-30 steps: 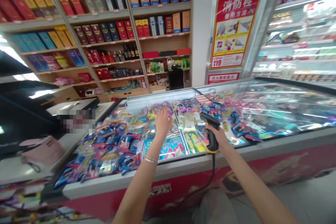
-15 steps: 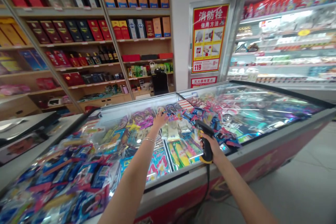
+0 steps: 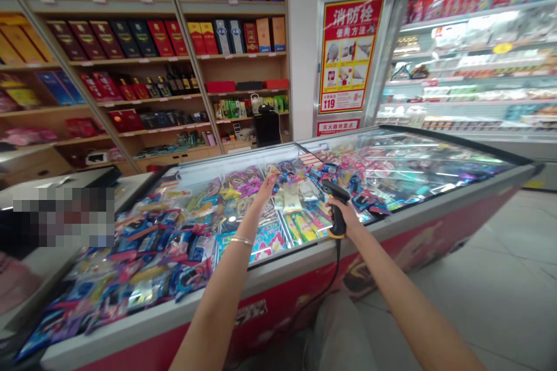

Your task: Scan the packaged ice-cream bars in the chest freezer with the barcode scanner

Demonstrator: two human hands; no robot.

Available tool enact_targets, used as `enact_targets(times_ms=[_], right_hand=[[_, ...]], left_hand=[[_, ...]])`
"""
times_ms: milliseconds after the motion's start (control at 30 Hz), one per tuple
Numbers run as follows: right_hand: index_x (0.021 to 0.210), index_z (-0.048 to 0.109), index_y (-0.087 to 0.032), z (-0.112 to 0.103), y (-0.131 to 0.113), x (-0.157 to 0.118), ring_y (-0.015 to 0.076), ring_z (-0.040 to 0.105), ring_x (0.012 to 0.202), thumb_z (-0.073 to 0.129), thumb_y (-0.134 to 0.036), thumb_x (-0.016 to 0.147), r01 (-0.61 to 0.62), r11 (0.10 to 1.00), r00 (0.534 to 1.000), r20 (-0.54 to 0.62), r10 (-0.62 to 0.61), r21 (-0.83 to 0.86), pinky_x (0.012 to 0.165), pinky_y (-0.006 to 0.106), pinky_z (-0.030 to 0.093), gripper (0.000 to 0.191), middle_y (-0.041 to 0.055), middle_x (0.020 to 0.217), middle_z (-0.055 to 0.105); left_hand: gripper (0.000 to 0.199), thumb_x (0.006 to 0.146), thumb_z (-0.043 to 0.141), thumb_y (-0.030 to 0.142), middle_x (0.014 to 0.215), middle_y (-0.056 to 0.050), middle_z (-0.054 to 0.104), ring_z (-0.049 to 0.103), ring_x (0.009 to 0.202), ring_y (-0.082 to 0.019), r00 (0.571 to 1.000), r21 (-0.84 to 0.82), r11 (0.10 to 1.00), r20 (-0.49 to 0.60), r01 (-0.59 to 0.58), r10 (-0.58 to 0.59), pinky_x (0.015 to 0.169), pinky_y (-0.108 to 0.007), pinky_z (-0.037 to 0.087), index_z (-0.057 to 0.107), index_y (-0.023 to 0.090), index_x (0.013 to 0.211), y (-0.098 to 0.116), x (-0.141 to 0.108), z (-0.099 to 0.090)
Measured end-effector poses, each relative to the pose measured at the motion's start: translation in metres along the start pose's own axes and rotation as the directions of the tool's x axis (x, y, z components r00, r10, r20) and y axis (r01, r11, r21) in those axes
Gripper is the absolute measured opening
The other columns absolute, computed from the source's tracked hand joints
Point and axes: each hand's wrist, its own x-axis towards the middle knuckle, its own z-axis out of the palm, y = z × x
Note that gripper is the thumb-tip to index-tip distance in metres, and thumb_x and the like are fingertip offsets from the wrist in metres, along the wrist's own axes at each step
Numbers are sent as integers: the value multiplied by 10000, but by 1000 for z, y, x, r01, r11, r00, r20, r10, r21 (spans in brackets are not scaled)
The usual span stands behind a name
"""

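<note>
My right hand (image 3: 348, 217) is wrapped round the grip of a black and yellow barcode scanner (image 3: 337, 223), held over the near edge of a chest freezer (image 3: 265, 269). From the scanner a dark cable hangs down in front of the freezer. Over the freezer's middle, my left hand (image 3: 266, 188) has its fingers drawn together; whatever they may hold is too small to make out. Small wrapped packs lie right around those fingers. Nearby are pale wrapped packs (image 3: 290, 196) and yellow-green wrapped packs (image 3: 300, 227).
Loose blue and pink wrapped packs (image 3: 167, 243) are heaped on the freezer's left part. A counter (image 3: 130, 191) adjoins at the left, with a blurred-out patch above it. Behind stand shelves of boxes (image 3: 145, 37) and a red fire-hydrant sign (image 3: 351, 55). A lit cooler (image 3: 470, 81) stands at the right.
My left hand's spread fingers have come together and the hand has turned sideways. The scanner remains in my right hand. My view has tipped downward, showing more of the freezer's front.
</note>
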Motion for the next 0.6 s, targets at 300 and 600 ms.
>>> enact_targets(times_ms=[300,600], right_hand=[[840,593,-163,94,35,-49,96,516,429,753,-357,618,73,988,965,262,-35,-137,398,236,430,335,49,753,694],[858,549,-202,132,40,-59,134,544,429,705,-325,658,269,869,959,199,-202,-416,440,257,434,282,-42,552,584]], left_hand=[[344,758,602,499,759,-33,657,641,771,-179,991,-731,677,-6,89,-137,874,-467,504,583,176,874,4,-48,-75],[437,697,632,179,1053,-42,639,606,986,-168,987,-374,923,-158,-89,31,888,-381,511,512,220,1115,-20,-40,-73]])
